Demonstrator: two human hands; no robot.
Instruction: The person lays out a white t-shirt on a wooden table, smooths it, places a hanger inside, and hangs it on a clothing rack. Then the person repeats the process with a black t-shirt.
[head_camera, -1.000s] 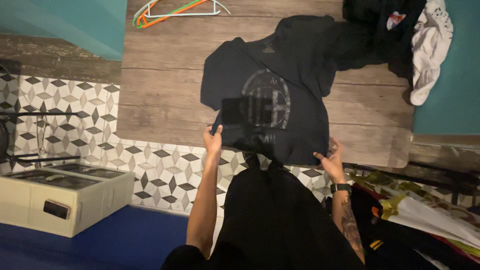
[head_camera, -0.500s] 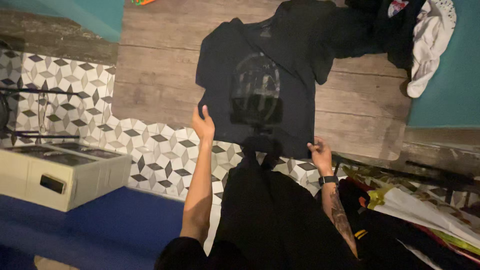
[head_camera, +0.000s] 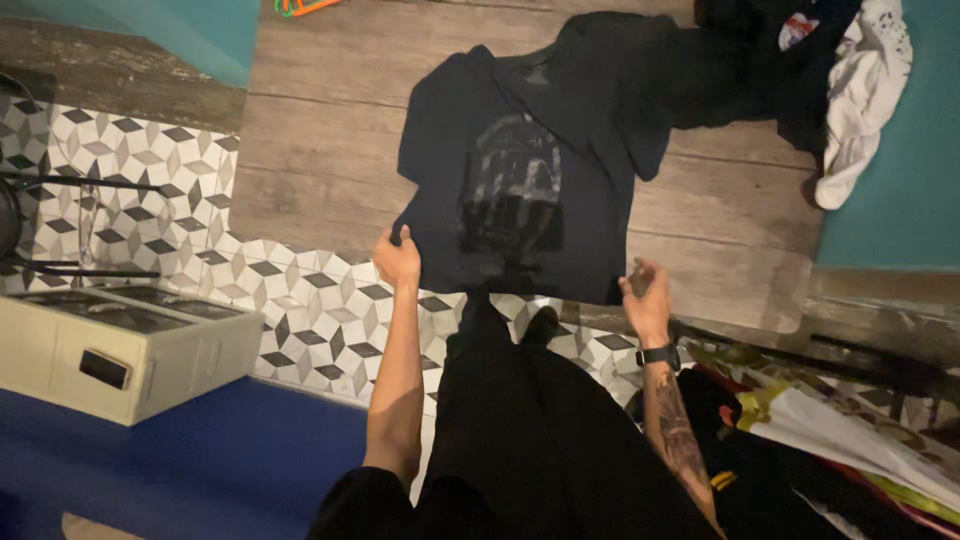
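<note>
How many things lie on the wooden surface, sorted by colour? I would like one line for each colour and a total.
Dark navy: 1, the T-shirt that the left hand grips at its hem and the right hand touches.
Black: 1, the heap of dark clothes; I cannot separate its pieces.
White: 1, the crumpled garment.
Orange and green: 1, the hangers, counted as one cluster at the top edge.
Total: 4
</note>
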